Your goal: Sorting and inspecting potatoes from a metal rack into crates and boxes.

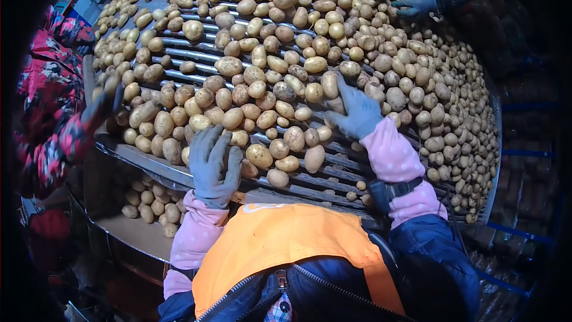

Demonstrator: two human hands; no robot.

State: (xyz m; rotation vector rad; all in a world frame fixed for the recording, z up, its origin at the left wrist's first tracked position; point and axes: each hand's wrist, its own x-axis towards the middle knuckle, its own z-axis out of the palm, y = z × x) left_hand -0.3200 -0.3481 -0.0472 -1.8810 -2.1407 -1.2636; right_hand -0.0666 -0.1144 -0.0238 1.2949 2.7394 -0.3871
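Many potatoes lie spread over a slatted metal sorting table. My left hand, in a grey glove, rests palm down at the near edge, its fingers on and beside potatoes; whether it grips one is hidden. Farther right, my right hand in a similar glove reaches in from the right, fingers spread against an upright oval potato and another just below it. It touches them, but a firm grip is not plain. Bare slats show between the hands and the near edge.
At the left a co-worker's gloved hand, blurred, holds a potato. Another co-worker's gloved hand is over the potatoes at the upper right. A lower tray with more potatoes lies under the near left edge. A dense heap of potatoes fills the right side.
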